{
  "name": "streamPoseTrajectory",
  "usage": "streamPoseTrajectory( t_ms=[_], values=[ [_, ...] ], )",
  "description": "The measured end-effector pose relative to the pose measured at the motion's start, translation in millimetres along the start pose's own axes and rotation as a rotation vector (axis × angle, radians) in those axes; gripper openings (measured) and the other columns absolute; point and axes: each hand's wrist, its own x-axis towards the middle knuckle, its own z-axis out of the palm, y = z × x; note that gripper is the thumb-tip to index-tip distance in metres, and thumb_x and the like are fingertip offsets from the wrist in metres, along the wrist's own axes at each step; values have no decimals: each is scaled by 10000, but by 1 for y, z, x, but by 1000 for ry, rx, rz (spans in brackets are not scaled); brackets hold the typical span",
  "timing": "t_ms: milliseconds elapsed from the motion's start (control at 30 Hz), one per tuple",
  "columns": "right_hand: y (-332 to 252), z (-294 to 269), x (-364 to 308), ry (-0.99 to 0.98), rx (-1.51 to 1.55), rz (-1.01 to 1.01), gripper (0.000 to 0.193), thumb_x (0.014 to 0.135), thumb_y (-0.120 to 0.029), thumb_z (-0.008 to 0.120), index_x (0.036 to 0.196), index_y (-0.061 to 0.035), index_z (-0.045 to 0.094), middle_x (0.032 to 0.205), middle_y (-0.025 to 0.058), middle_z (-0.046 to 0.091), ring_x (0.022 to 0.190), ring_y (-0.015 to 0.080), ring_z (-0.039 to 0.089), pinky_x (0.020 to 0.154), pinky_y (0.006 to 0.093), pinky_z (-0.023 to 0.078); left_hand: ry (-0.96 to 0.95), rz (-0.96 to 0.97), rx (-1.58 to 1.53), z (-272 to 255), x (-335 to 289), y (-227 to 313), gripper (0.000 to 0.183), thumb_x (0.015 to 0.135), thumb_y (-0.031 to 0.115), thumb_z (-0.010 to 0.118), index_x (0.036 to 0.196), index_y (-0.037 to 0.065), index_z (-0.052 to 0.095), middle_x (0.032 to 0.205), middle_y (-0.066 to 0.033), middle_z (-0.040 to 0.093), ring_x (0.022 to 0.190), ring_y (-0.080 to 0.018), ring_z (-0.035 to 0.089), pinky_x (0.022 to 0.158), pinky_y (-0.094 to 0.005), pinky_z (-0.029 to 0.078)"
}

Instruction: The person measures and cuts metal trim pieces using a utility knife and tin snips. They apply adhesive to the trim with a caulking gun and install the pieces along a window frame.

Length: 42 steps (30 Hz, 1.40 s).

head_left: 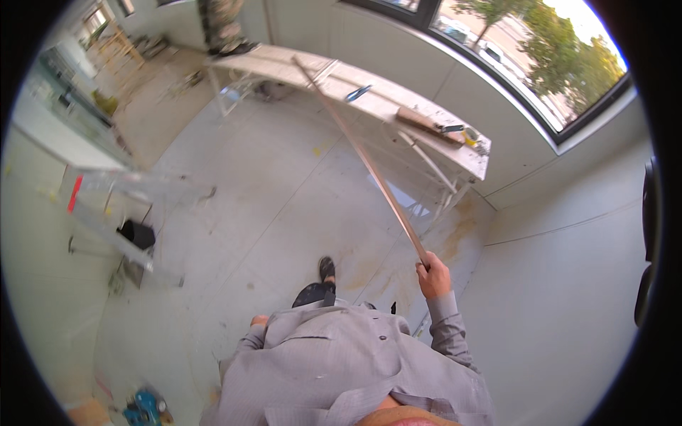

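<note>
My right hand [435,277] is wrapped round the near end of a long, thin, brownish strip [376,174]. From there it slants forward and left, its far end overlapping the white trestle bench [337,67] in the picture; whether it touches the bench cannot be made out. Beside my body on the left, my left hand [260,321] shows only in small part at the sleeve's end. Its fingers are hidden. On the bench lie a blue hand tool [359,93], a brown board [419,124] and a yellow roll [470,136].
Another person [224,28] stands on the bench's far left end. A stepladder [121,234] with a black bucket [138,234] is on the left. A blue power tool [145,408] lies on the floor at lower left. A window [511,64] and walls border the right.
</note>
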Motion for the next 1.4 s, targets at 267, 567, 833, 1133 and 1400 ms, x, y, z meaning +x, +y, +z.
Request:
streamPoseTrajectory(
  t_ms=[267, 567, 833, 1133, 1400],
  values=[
    [-16, -41, 242, 88, -314, -206, 150, 890, -215, 616, 995, -115, 654, 921, 174, 703, 903, 417, 680, 760, 530, 535, 281, 213, -284, -63, 61, 161, 288, 757, 163, 826, 1003, 23, 771, 955, -121, 774, 879, -227, 710, 827, -374, 568],
    [-16, -55, 479, -94, -454, -356, 307, 897, -241, 601, 1141, -67, 668, 1003, 237, 723, 949, 451, 693, 827, 532, 551, 281, 122, 164, 18, 48, 181, 239, 794, 221, 787, 969, 59, 777, 912, -94, 770, 817, -213, 721, 752, -375, 570],
    [8, -50, 637, -296, -351, -476, 255, 900, -249, 639, 1074, -66, 675, 961, 243, 720, 949, 454, 690, 828, 527, 546, 347, -125, -370, 156, -31, 287, 224, 803, 223, 775, 967, 70, 778, 911, -91, 769, 811, -212, 721, 745, -371, 570],
    [25, -12, 712, -426, -387, -440, 363, 878, -266, 671, 1186, -74, 696, 1013, 241, 731, 996, 432, 699, 868, 495, 555, 453, -228, -523, 204, -80, 358, 208, 813, 224, 761, 964, 82, 779, 909, -87, 769, 805, -211, 720, 737, -367, 570],
    [52, 27, 749, -473, -554, -373, 187, 929, -149, 568, 1049, -60, 681, 1053, 194, 719, 962, 409, 701, 838, 509, 570, 322, -206, -372, 154, -70, 383, 195, 822, 225, 749, 962, 92, 779, 908, -84, 768, 800, -210, 720, 731, -363, 570]
  ],
)
